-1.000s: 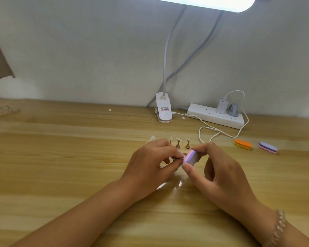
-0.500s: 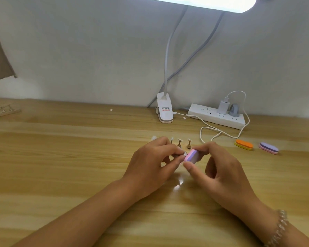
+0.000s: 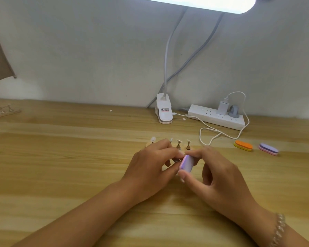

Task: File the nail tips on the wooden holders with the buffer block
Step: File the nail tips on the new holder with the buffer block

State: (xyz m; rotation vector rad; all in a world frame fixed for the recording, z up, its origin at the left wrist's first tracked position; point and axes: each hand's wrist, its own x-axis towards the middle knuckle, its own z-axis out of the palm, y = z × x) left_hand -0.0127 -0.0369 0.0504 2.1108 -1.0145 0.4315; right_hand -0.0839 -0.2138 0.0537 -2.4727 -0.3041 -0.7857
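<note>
My right hand (image 3: 219, 177) pinches a small purple-and-pink buffer block (image 3: 186, 163) between thumb and forefinger, its flat face turned toward my left hand. My left hand (image 3: 150, 168) pinches a small nail-tip holder right against the block; the holder and its tip are almost wholly hidden by my fingers. Just behind my hands, a row of small wooden holders (image 3: 183, 144) with pale nail tips stands upright on the wooden desk (image 3: 61, 157). One more white nail tip (image 3: 153, 139) pokes up at the left end of that row.
An orange-and-yellow buffer block (image 3: 243, 145) and a purple-and-pink one (image 3: 268, 149) lie to the right. Behind them are a white power strip (image 3: 216, 118) with a looped white cable (image 3: 212, 134) and a white lamp clamp (image 3: 164, 111). A wooden rack (image 3: 2, 111) sits far left.
The buffer block in my right hand has shifted slightly against the tip held by my left hand. Both hands stay in about the same place.
</note>
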